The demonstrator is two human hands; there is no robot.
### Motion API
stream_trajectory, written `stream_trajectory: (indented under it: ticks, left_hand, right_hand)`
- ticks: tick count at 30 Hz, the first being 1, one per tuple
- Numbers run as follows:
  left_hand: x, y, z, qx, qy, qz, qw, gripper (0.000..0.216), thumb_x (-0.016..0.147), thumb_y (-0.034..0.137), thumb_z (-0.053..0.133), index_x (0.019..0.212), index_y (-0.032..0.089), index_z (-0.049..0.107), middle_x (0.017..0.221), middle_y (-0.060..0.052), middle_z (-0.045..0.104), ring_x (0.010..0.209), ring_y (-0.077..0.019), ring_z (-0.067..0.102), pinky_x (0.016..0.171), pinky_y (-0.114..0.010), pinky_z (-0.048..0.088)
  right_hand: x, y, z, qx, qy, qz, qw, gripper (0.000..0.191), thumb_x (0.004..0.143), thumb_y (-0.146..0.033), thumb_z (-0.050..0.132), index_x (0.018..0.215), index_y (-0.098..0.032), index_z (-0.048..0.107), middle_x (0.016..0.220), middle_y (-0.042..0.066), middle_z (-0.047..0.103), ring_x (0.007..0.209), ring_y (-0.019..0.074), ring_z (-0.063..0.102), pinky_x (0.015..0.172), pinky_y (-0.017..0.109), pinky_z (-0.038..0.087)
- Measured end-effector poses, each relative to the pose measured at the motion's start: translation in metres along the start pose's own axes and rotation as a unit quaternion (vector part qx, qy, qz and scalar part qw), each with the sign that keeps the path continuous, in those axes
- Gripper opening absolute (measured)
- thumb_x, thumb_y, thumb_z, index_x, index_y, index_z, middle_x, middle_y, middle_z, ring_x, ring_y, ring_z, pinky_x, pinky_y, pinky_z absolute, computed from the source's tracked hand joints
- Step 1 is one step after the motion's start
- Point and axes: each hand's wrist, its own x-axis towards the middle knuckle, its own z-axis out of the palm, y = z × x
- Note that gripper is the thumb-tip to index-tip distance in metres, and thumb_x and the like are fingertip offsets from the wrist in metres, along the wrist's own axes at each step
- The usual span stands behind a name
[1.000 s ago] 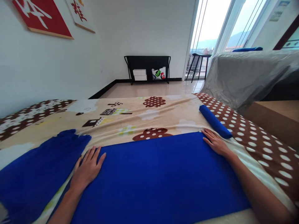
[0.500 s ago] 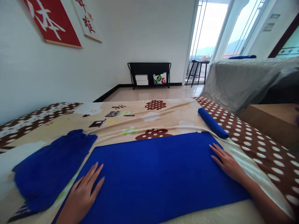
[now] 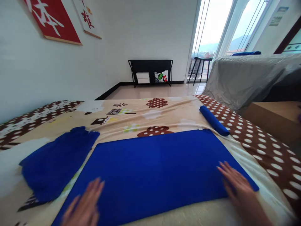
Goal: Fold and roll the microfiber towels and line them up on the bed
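A blue towel (image 3: 155, 166) lies spread flat across the patterned bedspread (image 3: 145, 116) in front of me. My left hand (image 3: 84, 204) lies open on its near left corner, fingers stretched out and smeared by motion. My right hand (image 3: 237, 185) rests open and flat on the towel's near right corner. A rolled blue towel (image 3: 213, 124) sits just past the far right corner. A crumpled blue towel (image 3: 56, 160) lies to the left, beside the flat one.
The bed's brown polka-dot border (image 3: 258, 141) runs along the right. A wooden table (image 3: 275, 116) and a grey-covered sofa (image 3: 244, 75) stand to the right. A black shelf (image 3: 150, 72) and a stool (image 3: 199, 67) stand by the far wall and window.
Both hands slid back along the flat towel from its far corners to its near edge. The view shifted slightly, and the towel lies smooth.
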Motion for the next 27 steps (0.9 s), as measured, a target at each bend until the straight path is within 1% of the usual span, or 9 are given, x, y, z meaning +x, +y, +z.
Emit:
stream_trajectory:
  ticks: [2, 5, 8, 11, 14, 17, 20, 24, 27]
  left_hand:
    - [0.039, 0.057, 0.005, -0.025, -0.055, 0.095, 0.994, 0.074, 0.090, 0.013, 0.037, 0.156, 0.031, 0.010, 0.157, -0.003, 0.035, 0.141, -0.0189, 0.039, 0.107, -0.042, 0.044]
    - [0.082, 0.140, 0.017, -0.046, -0.085, 0.168, 0.981, 0.075, 0.083, 0.006, 0.036, 0.155, 0.020, 0.019, 0.157, -0.006, 0.032, 0.144, -0.0186, 0.034, 0.112, -0.041, 0.039]
    - [0.088, 0.188, 0.035, -0.048, -0.092, 0.168, 0.980, 0.072, 0.080, 0.006, 0.038, 0.151, 0.012, 0.029, 0.157, -0.011, 0.031, 0.145, -0.0214, 0.032, 0.114, -0.042, 0.035]
    - [0.074, 0.199, 0.048, -0.027, -0.086, 0.131, 0.987, 0.062, 0.086, 0.010, 0.037, 0.148, 0.008, 0.036, 0.154, -0.014, 0.036, 0.143, -0.0238, 0.035, 0.112, -0.046, 0.036]
    - [0.062, 0.191, 0.049, -0.026, -0.099, 0.111, 0.989, 0.060, 0.091, 0.018, 0.035, 0.150, 0.013, 0.031, 0.157, -0.009, 0.033, 0.144, -0.0237, 0.033, 0.113, -0.051, 0.034]
    - [0.045, 0.159, 0.040, -0.033, -0.137, 0.083, 0.986, 0.066, 0.091, 0.022, 0.035, 0.155, 0.023, 0.019, 0.159, -0.001, 0.028, 0.145, -0.0213, 0.031, 0.113, -0.053, 0.034]
    - [0.007, 0.095, 0.030, -0.002, -0.150, -0.013, 0.989, 0.068, 0.092, 0.025, 0.032, 0.155, 0.029, 0.011, 0.159, 0.001, 0.030, 0.144, -0.0221, 0.033, 0.112, -0.055, 0.033]
    - [-0.050, 0.008, 0.019, 0.062, -0.097, -0.168, 0.979, 0.066, 0.093, 0.031, 0.029, 0.156, 0.027, 0.012, 0.158, -0.007, 0.033, 0.143, -0.0285, 0.035, 0.112, -0.061, 0.028]
    - [-0.048, 0.006, 0.008, 0.068, -0.065, -0.187, 0.978, 0.066, 0.093, 0.031, 0.031, 0.156, 0.022, 0.013, 0.159, -0.012, 0.029, 0.144, -0.0314, 0.032, 0.112, -0.063, 0.026]
  right_hand:
    - [0.029, -0.066, 0.004, 0.018, -0.023, -0.060, 0.998, 0.048, 0.096, -0.027, 0.041, 0.144, -0.023, 0.044, 0.151, 0.003, 0.041, 0.141, 0.0218, 0.037, 0.110, 0.046, 0.041]
    - [0.057, -0.146, 0.016, 0.047, -0.073, -0.114, 0.990, 0.053, 0.094, -0.018, 0.039, 0.147, -0.018, 0.041, 0.155, 0.004, 0.035, 0.144, 0.0194, 0.031, 0.112, 0.041, 0.041]
    - [0.065, -0.181, 0.034, 0.063, -0.083, -0.093, 0.990, 0.058, 0.089, -0.008, 0.035, 0.147, -0.012, 0.041, 0.154, 0.007, 0.035, 0.144, 0.0196, 0.030, 0.114, 0.040, 0.039]
    - [0.062, -0.187, 0.048, 0.075, -0.110, -0.106, 0.985, 0.062, 0.088, -0.009, 0.036, 0.150, -0.014, 0.036, 0.155, 0.007, 0.032, 0.146, 0.0199, 0.027, 0.116, 0.041, 0.035]
    - [0.060, -0.182, 0.049, 0.075, -0.146, -0.122, 0.979, 0.063, 0.092, -0.015, 0.036, 0.154, -0.021, 0.026, 0.158, 0.002, 0.023, 0.147, 0.0192, 0.024, 0.118, 0.044, 0.031]
    - [0.052, -0.155, 0.040, 0.044, -0.162, -0.092, 0.981, 0.059, 0.097, -0.023, 0.033, 0.155, -0.028, 0.023, 0.158, -0.001, 0.023, 0.145, 0.0184, 0.027, 0.116, 0.047, 0.032]
    - [0.028, -0.091, 0.026, -0.020, -0.138, -0.027, 0.990, 0.059, 0.097, -0.027, 0.032, 0.155, -0.031, 0.021, 0.158, 0.000, 0.025, 0.144, 0.0204, 0.031, 0.113, 0.050, 0.034]
    - [-0.012, -0.005, 0.007, -0.086, -0.096, 0.045, 0.991, 0.059, 0.096, -0.026, 0.026, 0.155, -0.026, 0.022, 0.158, 0.005, 0.029, 0.145, 0.0233, 0.030, 0.112, 0.053, 0.031]
    - [-0.010, -0.007, 0.001, -0.087, -0.073, 0.063, 0.992, 0.058, 0.096, -0.025, 0.026, 0.152, -0.017, 0.031, 0.157, 0.009, 0.030, 0.145, 0.0244, 0.027, 0.113, 0.052, 0.031]
